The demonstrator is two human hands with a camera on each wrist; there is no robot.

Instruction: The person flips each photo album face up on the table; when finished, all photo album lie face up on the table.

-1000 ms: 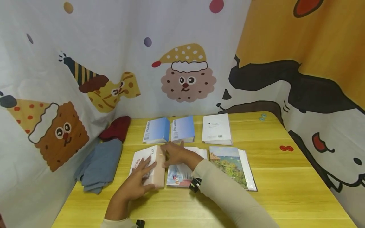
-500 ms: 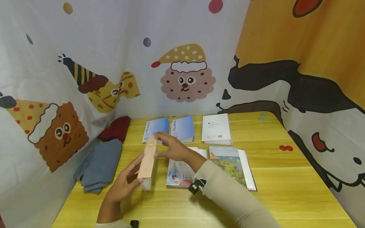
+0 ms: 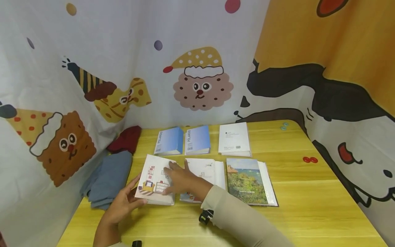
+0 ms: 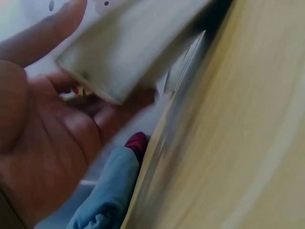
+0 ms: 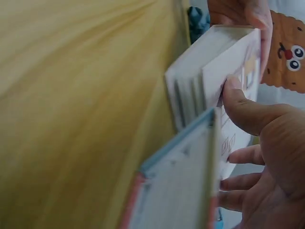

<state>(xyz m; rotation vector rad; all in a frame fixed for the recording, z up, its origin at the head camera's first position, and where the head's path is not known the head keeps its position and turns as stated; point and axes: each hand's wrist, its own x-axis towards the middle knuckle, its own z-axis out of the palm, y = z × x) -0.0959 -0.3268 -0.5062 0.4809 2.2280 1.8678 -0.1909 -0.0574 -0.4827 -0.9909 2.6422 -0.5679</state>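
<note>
A thick photo album (image 3: 150,175) with a white cover and a small room drawing lies at the front left of the table, its left side raised. My left hand (image 3: 119,205) holds that left side, thumb near the front corner and fingers behind the edge. In the left wrist view, the album's edge (image 4: 109,62) sits between thumb and fingers. My right hand (image 3: 182,180) rests on the cover with fingers spread. Page edges (image 5: 190,95) show in the right wrist view. Partly under the right forearm, a second illustrated album (image 3: 197,168) lies alongside.
Two blue albums (image 3: 169,140) and a white one (image 3: 234,139) form the back row. A landscape-covered album (image 3: 247,181) lies right. Folded grey-blue cloth (image 3: 111,178) and dark red cloth (image 3: 128,139) are at the left edge. Red buttons (image 3: 310,160) lie far right; a printed curtain (image 3: 132,41) hangs behind.
The album has turned over leftward: its pale pink spine faced right, then stood uppermost, and now the drawn cover faces up. The right hand has moved from the spine onto the cover.
</note>
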